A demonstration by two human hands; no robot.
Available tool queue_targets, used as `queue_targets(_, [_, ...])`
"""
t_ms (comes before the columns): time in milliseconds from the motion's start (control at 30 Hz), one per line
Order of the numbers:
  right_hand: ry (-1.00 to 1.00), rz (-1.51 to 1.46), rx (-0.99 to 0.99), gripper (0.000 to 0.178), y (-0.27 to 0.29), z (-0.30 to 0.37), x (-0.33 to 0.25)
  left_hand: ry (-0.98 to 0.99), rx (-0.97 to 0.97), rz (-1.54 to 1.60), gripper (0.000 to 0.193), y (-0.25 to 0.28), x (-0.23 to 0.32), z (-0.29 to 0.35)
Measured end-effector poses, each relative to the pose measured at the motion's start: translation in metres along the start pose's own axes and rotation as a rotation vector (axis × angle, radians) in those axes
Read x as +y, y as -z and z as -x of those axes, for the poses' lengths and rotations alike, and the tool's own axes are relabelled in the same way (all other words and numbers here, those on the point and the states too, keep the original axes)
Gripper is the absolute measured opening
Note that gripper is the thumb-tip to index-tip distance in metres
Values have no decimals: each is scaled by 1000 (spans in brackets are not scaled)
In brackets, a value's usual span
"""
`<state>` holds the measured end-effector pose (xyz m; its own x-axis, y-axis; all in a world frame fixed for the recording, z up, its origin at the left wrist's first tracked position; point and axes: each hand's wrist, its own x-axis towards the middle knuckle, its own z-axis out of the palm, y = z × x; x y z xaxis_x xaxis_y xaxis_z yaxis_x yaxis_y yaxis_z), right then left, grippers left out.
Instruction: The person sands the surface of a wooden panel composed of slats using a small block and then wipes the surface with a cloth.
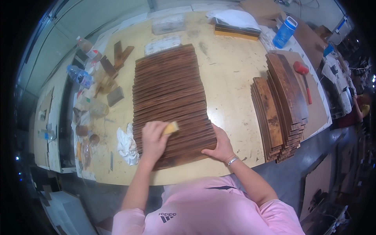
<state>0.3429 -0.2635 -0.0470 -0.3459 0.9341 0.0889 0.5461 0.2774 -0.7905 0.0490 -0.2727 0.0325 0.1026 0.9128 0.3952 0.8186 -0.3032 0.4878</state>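
A row of overlapping dark brown wooden boards covers the middle of the table, running from near its front edge toward the back. My left hand is closed around a small yellow sponge, pressed on the nearer boards toward their left side. At the near right corner of the row, my right hand rests with its thumb on top of a board and its fingers spread along the boards' ends. A crumpled white cloth lies left of the row, close to my left forearm.
Stacked brown boards stand at the table's right, beside a red mallet. Plastic bottles and cups crowd the left edge, near a dark square block. A blue bottle stands back right.
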Motion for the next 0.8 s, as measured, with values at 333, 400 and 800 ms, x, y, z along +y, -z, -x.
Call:
queue_targets(333, [-16,-22,-34,117,4,-1,6,-111,-118,-168,35,-25,22,-13])
queue_targets(400, [-7,-23,-33,117,2,0,5,46,-82,-252,32,-6,11,0])
queue_targets(800, [-14,-31,-43,116,1,1,7,183,23,-332,27,-1,7,-7])
